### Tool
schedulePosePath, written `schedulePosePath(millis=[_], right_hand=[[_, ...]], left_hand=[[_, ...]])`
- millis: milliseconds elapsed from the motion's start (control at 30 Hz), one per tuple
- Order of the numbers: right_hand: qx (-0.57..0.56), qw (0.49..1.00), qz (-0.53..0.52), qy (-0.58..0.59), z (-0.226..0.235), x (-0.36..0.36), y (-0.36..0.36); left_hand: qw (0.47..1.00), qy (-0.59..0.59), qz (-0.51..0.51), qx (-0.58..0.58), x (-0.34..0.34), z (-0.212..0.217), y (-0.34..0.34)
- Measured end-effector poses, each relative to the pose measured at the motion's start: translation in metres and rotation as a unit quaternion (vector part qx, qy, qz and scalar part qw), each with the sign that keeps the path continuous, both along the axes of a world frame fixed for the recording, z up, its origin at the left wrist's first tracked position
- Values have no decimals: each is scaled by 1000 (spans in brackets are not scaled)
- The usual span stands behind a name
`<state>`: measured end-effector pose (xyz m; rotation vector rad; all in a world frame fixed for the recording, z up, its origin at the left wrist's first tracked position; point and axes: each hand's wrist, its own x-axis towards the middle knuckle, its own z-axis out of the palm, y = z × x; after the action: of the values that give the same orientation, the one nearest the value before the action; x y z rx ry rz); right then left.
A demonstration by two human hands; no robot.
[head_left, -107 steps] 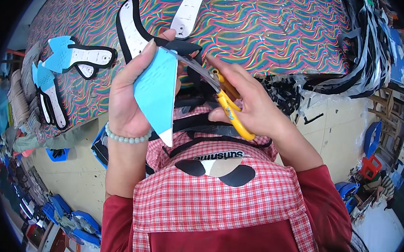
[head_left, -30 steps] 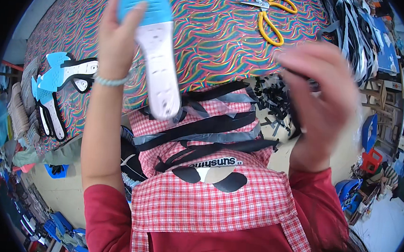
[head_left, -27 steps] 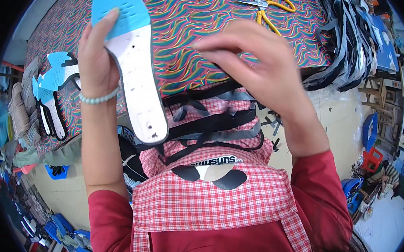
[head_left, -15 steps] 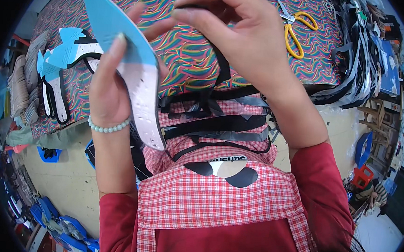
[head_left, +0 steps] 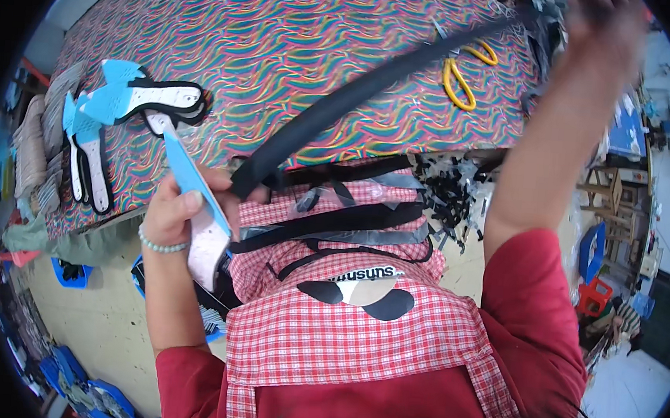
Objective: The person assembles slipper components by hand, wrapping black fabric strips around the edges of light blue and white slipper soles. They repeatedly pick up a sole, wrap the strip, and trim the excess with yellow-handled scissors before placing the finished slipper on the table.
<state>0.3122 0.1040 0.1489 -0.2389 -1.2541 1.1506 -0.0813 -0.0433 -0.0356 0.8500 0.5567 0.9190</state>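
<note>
My left hand (head_left: 173, 212) grips a pointed shoe insole (head_left: 206, 250), light blue at the toe and pinkish white at the heel, tilted on edge over the table's near edge. From beside the left fingers a long black strip (head_left: 359, 90) stretches slantwise across the table to the upper right. At its far end my right hand (head_left: 608, 26), arm raised, is closed on the strip; motion blurs the fingers. Whether the strip is joined to the insole is hidden behind the left hand.
More insoles (head_left: 152, 97) with black edging lie on the patterned tabletop (head_left: 284, 42) at the left, beside grey cloth pieces (head_left: 37, 141). Yellow-handled scissors (head_left: 458, 86) rest partly under the strip. Black strips (head_left: 334, 224) lie across my checked apron (head_left: 358, 327).
My right hand has swung up and right, drawing the black strip out long. My left hand has lowered slightly with the insole, which has turned more edge-on.
</note>
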Motion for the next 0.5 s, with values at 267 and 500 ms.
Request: schedulePosePath(millis=[267, 500], right_hand=[[-17, 960, 279, -20, -84, -51, -146], [-444, 820, 360, 15, -126, -147, -90]], left_hand=[[973, -17, 230, 8, -57, 38, -27], [955, 43, 294, 20, 63, 67, 12]])
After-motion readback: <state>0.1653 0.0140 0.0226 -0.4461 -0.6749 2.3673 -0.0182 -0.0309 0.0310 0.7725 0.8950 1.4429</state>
